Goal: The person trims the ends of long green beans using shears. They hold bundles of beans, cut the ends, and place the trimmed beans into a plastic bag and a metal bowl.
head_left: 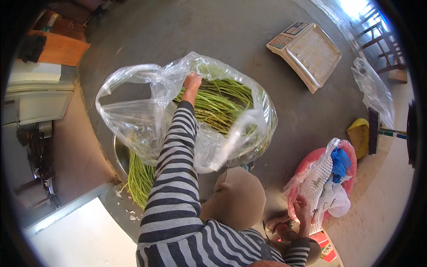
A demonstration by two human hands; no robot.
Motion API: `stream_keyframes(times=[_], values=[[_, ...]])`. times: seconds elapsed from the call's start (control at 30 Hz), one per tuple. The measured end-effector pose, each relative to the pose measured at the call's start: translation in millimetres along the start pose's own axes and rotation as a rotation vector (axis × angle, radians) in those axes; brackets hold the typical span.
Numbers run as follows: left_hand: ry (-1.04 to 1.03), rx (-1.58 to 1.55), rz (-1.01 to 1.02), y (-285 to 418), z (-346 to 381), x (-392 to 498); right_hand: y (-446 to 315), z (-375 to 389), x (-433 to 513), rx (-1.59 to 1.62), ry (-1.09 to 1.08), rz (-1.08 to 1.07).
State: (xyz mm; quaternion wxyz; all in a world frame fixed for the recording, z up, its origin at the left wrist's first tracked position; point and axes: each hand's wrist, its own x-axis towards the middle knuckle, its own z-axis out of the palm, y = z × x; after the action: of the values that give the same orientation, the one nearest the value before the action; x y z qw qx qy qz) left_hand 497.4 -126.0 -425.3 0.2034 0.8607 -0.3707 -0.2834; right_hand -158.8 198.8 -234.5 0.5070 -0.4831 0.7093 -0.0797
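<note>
In front of me a large clear plastic bag (267,116) lies spread with its mouth wide, holding long green yardlong beans (220,103), some of them browned. My left hand (192,83) reaches into the bag's mouth, its fist closed on the plastic at the far side, just above the beans. At my right, my right hand (302,208) is by the near rim of a pink plastic basin (303,163), fingers curled beside white foam netting (312,187). Whether those fingers grip anything is unclear. More yardlong beans (138,183) hang over a metal bowl (118,152) left of my sleeve.
A digital weighing scale (313,55) with a metal pan stands on the grey floor (233,30) at far right. Beyond the basin are a yellow dustpan (358,138), a broom head (373,130) and another clear plastic bag (373,90). Blue netting (340,163) lies in the basin.
</note>
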Motion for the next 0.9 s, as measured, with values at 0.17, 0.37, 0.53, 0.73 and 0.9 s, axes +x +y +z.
stream_keyframes(times=[0.17, 0.37, 0.53, 0.73, 0.9], values=[[0.225, -0.343, 0.055, -19, 37, 18, 0, -7, 8, 0.068, 0.008, 0.005], [0.216, -0.002, 0.318, 35, 5, -23, -40, -9, -1, -0.004, 0.09, -0.005], [0.23, -0.049, 0.355, 28, 18, 8, -23, -6, -1, 0.149, 0.055, 0.016], [0.273, -0.196, 0.391, 14, 19, -33, -19, -18, 2, 0.186, -0.011, -0.01], [0.34, -0.428, 0.377, 63, 26, -42, -35, -18, 0, 0.214, 0.0, 0.117]])
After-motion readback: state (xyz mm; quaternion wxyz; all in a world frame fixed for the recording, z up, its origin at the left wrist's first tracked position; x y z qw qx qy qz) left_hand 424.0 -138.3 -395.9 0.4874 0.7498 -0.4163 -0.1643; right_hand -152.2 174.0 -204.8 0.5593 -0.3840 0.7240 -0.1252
